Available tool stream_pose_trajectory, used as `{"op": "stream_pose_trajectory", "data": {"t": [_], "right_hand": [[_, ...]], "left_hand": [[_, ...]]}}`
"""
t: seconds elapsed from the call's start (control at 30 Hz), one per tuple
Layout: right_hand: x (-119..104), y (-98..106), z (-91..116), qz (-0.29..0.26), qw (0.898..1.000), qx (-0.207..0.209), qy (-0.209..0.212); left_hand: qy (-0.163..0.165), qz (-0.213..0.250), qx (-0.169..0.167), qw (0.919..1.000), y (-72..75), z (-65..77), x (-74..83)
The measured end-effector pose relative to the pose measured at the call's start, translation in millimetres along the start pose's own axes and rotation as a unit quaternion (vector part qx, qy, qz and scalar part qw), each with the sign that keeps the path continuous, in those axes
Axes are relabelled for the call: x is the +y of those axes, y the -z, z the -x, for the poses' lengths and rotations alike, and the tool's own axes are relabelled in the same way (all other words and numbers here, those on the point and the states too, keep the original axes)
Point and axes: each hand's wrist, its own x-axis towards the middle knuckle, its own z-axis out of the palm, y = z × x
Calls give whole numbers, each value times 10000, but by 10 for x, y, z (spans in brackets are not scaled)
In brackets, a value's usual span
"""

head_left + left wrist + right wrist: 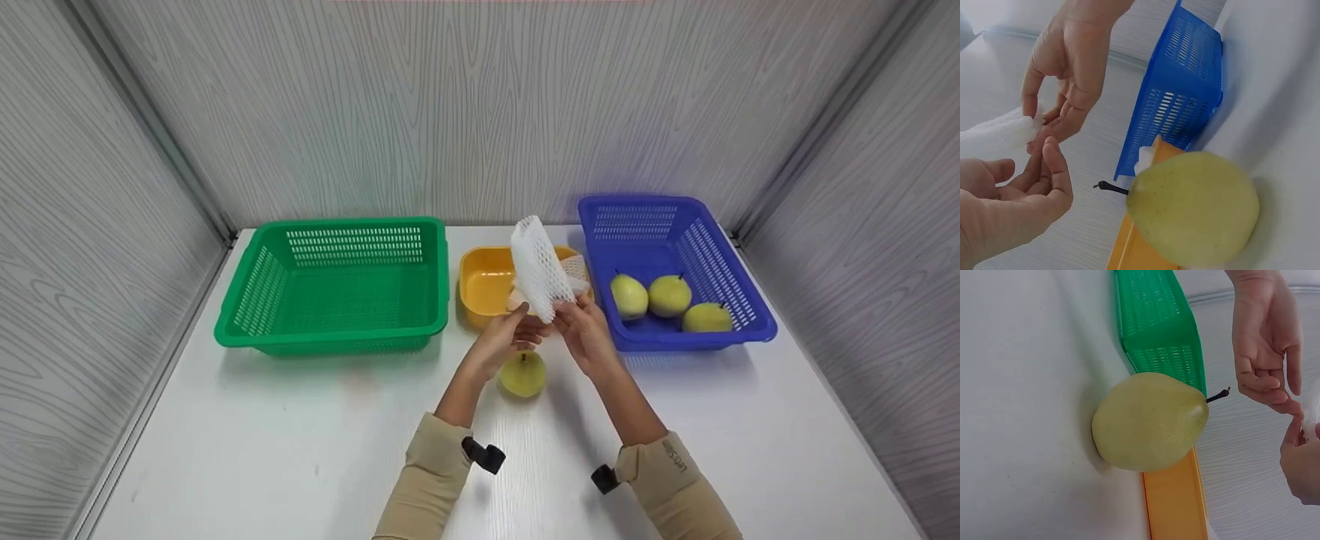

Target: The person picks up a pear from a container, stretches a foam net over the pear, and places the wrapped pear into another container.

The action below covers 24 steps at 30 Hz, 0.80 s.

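Observation:
A white foam fruit net rises from my right hand, whose thumb and fingers pinch its lower end. Close beside that end is my left hand, with its fingers loosely bent and its thumb apart from them. In the left wrist view the left hand's fingertips come near the right hand; whether they touch the net cannot be told. Below both hands a yellow-green pear stands upright on the table, its dark stem plain in the right wrist view.
Behind the hands is an orange bowl with several foam nets in it. At left stands a green basket. A blue basket at right holds 3 pears. Pale walls enclose the white table.

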Motion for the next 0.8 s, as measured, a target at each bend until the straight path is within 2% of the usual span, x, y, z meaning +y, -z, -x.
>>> {"op": "stream_pose_trajectory", "data": {"t": [0.1,0.17,0.4,0.57,0.67,0.8], "right_hand": [[14,0,12,155,9999,-30,41],[24,4,23,254,9996,-38,65],[51,16,56,470,9989,-21,82],[63,30,82,625,9980,-5,68],[66,41,95,610,9981,-14,28],[66,49,114,308,9993,-162,-102]], "left_hand": [[198,449,-83,9988,-14,18,-8],[154,555,-41,9983,-20,24,-25],[-159,519,189,9983,2,13,-112],[-172,525,246,9982,20,50,-114],[-143,864,173,9960,20,77,-94],[-140,1568,72,9875,5,94,-70]]}}
